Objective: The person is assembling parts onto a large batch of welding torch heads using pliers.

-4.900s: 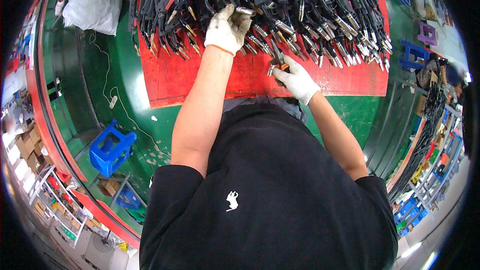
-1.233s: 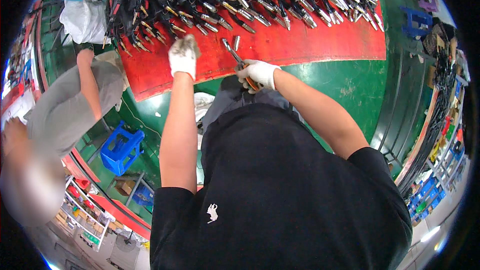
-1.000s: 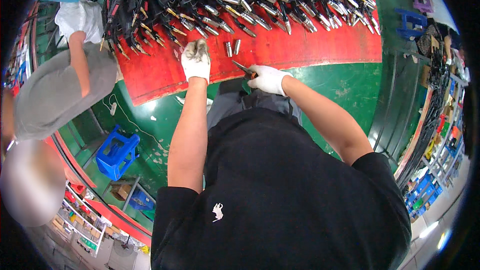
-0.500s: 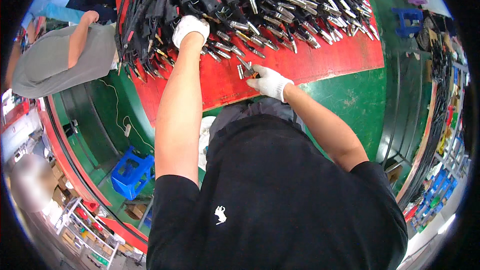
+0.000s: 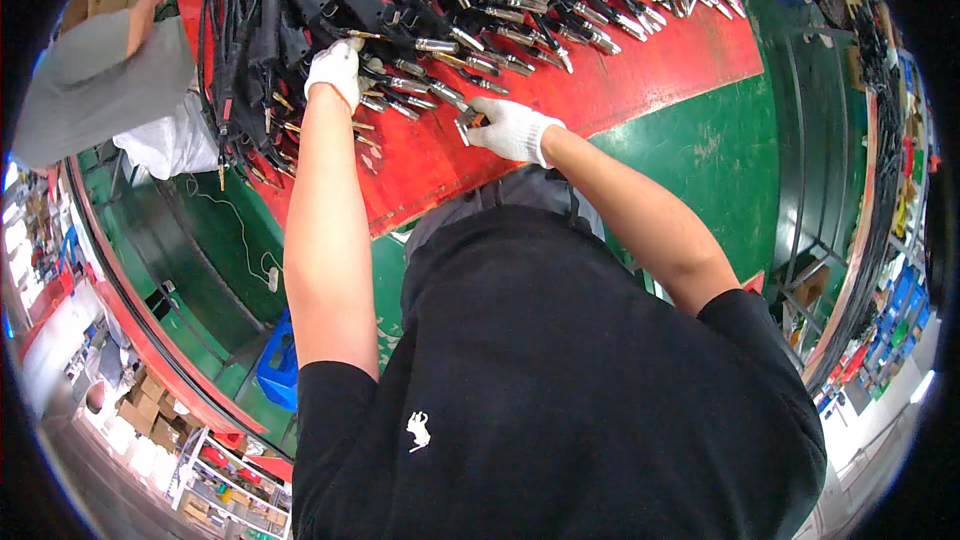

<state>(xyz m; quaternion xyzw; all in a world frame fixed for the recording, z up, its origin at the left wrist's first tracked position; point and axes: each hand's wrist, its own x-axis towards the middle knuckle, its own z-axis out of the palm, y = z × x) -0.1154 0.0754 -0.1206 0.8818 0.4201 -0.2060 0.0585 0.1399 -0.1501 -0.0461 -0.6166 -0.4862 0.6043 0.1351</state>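
Note:
Black welding torches (image 5: 335, 2) with cables and metal necks lie heaped over the red tabletop (image 5: 640, 90). My left hand (image 5: 335, 72), in a white glove, is at the near side of the heap, fingers curled among the torch ends. A slim brass tip (image 5: 366, 35) shows beside its fingertips; the grip itself is partly hidden. My right hand (image 5: 515, 132), also gloved, is closed on a small tool with an orange-and-dark handle (image 5: 478, 120), apparently pliers. A short silver metal piece (image 5: 461, 132) is at the tool, just in front of those fingers.
At the far left a person's forearm (image 5: 140, 25) rests by a grey cloth-covered shape (image 5: 95, 90) and a white plastic bag (image 5: 175, 140). A blue stool (image 5: 280, 365) stands on the green floor at left. Racks with black cables (image 5: 868, 200) line the right.
The whole view has shifted, so the table and torches appear farther left and higher. My left hand sits slightly nearer me against the heap; my right hand still holds the tool.

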